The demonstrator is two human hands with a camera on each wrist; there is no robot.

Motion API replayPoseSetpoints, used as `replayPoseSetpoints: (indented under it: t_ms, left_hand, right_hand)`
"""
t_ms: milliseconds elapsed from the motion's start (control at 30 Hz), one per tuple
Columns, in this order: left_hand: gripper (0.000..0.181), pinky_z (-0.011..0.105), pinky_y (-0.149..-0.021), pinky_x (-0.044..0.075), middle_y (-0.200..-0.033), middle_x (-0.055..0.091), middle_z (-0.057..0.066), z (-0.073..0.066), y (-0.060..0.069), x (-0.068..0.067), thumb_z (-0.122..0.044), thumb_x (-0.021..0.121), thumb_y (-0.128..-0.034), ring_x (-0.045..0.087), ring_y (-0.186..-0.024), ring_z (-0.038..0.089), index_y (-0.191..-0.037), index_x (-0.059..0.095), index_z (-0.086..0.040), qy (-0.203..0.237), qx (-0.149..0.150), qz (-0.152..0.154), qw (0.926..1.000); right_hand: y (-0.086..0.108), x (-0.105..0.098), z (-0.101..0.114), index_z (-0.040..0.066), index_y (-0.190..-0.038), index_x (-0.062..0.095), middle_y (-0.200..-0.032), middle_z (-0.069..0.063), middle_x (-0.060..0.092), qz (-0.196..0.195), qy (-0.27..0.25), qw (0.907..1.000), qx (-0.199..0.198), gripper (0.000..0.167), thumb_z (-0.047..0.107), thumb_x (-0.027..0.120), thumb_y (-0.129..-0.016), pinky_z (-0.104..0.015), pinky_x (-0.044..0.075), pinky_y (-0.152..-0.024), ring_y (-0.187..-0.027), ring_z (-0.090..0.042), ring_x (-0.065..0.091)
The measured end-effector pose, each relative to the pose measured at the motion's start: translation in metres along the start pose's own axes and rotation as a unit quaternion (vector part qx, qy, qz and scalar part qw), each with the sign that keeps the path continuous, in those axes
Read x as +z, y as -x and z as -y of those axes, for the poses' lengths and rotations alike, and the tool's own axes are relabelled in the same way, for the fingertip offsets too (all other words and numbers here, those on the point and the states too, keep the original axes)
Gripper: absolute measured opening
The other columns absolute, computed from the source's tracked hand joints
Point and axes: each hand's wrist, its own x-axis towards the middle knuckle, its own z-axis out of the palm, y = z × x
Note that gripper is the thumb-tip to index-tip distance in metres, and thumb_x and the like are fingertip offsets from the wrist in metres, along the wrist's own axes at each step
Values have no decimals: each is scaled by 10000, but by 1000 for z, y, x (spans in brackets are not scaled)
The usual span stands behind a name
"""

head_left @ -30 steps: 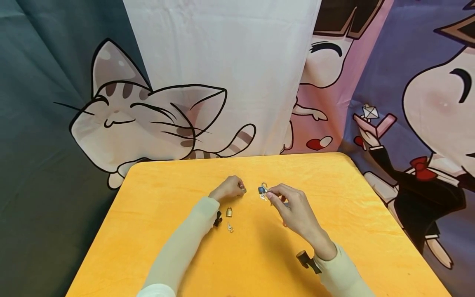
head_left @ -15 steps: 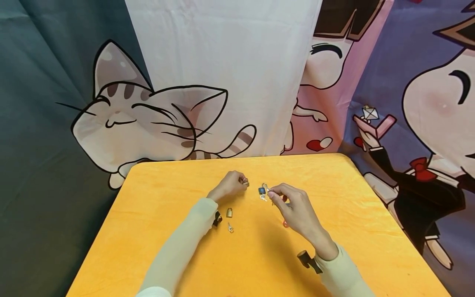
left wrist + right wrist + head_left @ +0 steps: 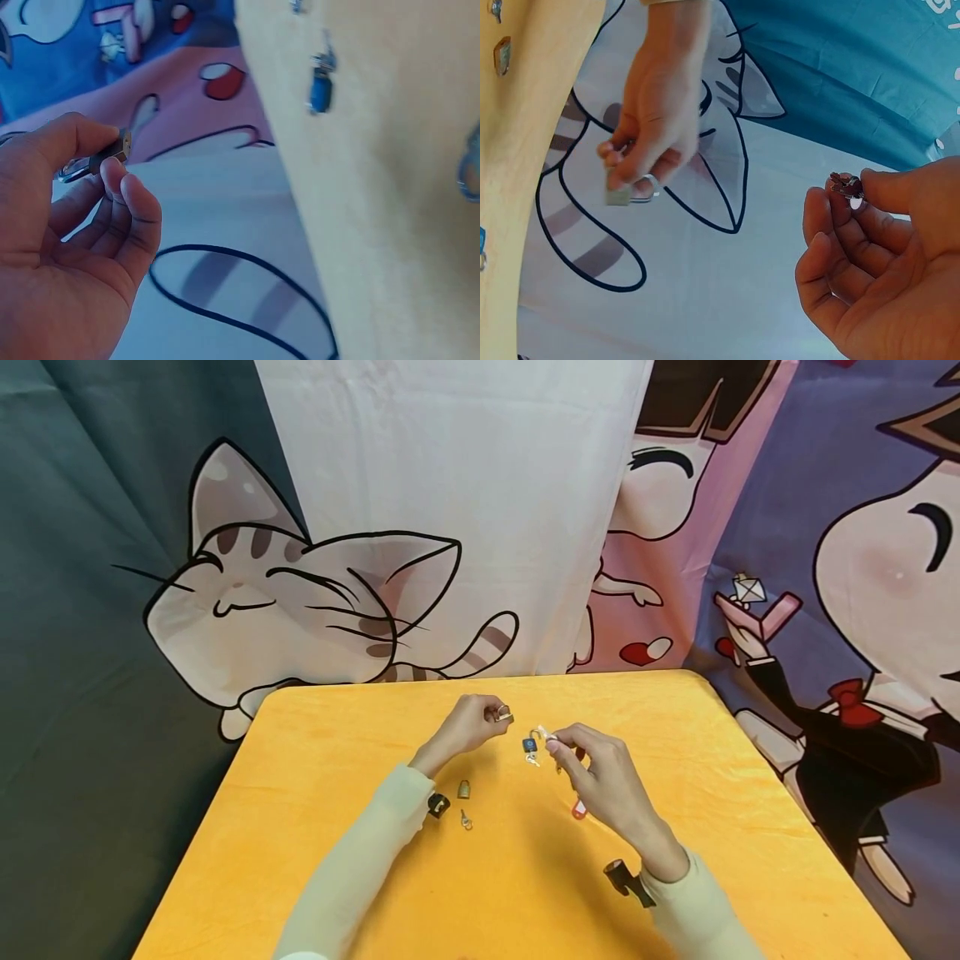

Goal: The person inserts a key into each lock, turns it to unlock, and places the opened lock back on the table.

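Observation:
My left hand (image 3: 471, 724) pinches a small brass padlock (image 3: 112, 152) between thumb and fingertips, above the far part of the table. Its silver shackle points back toward the palm in the left wrist view. To the right, my right hand (image 3: 606, 770) pinches small silver keys (image 3: 846, 184) between thumb and forefinger. The keys and the held padlock are apart. Between the hands, a blue padlock (image 3: 529, 746) lies on the table with keys (image 3: 532, 760) at its lower end. Whether the held padlock's shackle is locked, I cannot tell.
On the yellow table (image 3: 337, 860), nearer than the left hand, lie another brass padlock (image 3: 463, 790) and small keys (image 3: 467, 820). A red object (image 3: 579, 810) sits partly under the right hand. A printed cloth (image 3: 465, 527) hangs behind the table's far edge.
My left hand has risen and moved right with the brass padlock, nearer the right hand. The right hand has shifted slightly, its keys now tilted upward. Things on the table have stayed put.

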Motion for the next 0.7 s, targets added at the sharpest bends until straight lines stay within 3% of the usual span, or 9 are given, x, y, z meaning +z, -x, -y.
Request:
replayPoseSetpoints:
  t_ms: [167, 467, 700]
  left_hand:
    - [97, 210, -612, 464, -793, 644, -21, -18, 9, -12, -209, 703, -892, 553, -688, 99, -946, 709, -129, 83, 214, -186, 9996]
    - [136, 235, -645, 521, -848, 686, -5, -47, 29, -31, -170, 693, -889, 600, -701, 103, -1007, 717, -107, 528, 435, -592, 9959]
    - [111, 245, -651, 542, -837, 690, -13, -64, 42, -41, -171, 707, -876, 624, -719, 103, -974, 720, -119, 936, 688, -839, 9897]
  right_hand:
    - [-1, -2, 1, 153, -934, 705, -706, 91, 576, -30, -34, 10000, -51, 100, 178, 617, -973, -198, 407, -423, -457, 17, 450]
    - [-6, -6, 3, 140, -921, 713, -755, 66, 629, -299, 87, 9987, -392, 65, 112, 656, -938, -193, 424, -522, -588, -1, 488]
    - [-7, -8, 5, 133, -917, 703, -752, 51, 635, -378, -8, 9969, -691, 75, 65, 669, -916, -146, 412, -549, -590, 5, 489]
